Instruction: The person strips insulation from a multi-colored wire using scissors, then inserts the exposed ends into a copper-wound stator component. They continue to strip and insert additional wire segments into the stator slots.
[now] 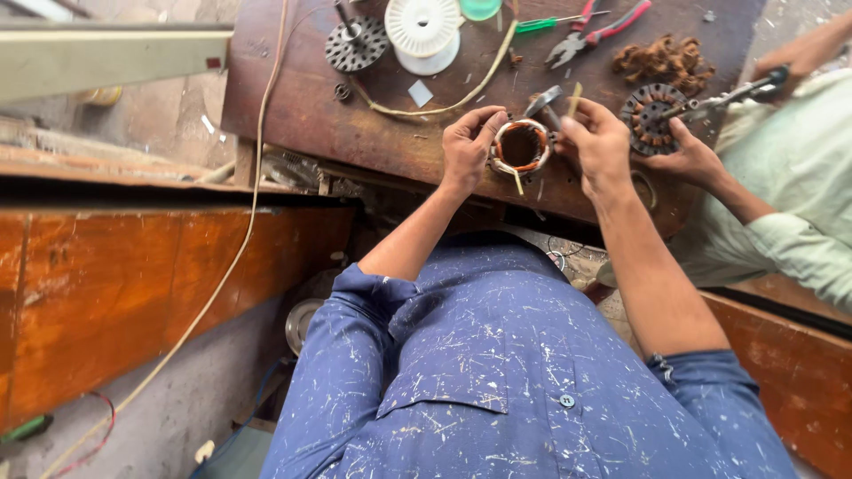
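At the near edge of the brown wooden workbench (pixel 293 106): one ring-shaped motor stator wound with copper wire (pixel 520 146), gripped between both hands. Left hand (pixel 468 146) clamped on its left rim; right hand (pixel 596 142) closed on its right side, also pinching a thin stick (pixel 574 99). Behind: white spool (pixel 423 31), red-handled pliers (pixel 596 34), green screwdriver (pixel 546 23). Right: co-worker's hand (pixel 690 158) on second stator (pixel 650 117).

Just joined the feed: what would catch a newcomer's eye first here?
The copper-wound stator ring at the bench's near edge, gripped by the left hand and right hand. To the right, a co-worker's hand steadies a second stator. A white spool sits at the far edge.
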`<state>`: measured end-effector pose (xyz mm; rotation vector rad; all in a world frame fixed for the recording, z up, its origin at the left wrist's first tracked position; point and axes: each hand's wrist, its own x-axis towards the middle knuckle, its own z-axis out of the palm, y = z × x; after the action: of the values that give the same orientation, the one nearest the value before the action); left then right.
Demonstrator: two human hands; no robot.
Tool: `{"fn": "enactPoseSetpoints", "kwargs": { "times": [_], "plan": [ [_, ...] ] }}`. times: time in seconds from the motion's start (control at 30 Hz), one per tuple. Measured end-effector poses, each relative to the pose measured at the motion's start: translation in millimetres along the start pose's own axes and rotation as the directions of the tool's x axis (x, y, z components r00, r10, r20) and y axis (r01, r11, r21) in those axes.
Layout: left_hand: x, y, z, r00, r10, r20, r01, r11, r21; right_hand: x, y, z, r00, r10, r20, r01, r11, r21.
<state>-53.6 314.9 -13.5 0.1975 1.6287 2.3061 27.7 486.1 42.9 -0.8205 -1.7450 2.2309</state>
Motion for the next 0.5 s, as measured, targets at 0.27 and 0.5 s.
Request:
{"fn": "enactPoseSetpoints", "kwargs": {
  "times": [0.27,0.5],
  "plan": [
    [-2.8,4.1,30.5,0.985,0.106,0.139,-0.116,0.991,0.063,14.7,-16.2,14.6,0.994,-0.035,0.107,-0.005,0.935,0.355],
    [-5.8,15.4,29.7,0.947,0.252,0.198,-0.309,0.884,0.351,15.4,-21.5,9.9,0.983,-0.091,0.159,0.07,0.989,0.13]
  ]
}}
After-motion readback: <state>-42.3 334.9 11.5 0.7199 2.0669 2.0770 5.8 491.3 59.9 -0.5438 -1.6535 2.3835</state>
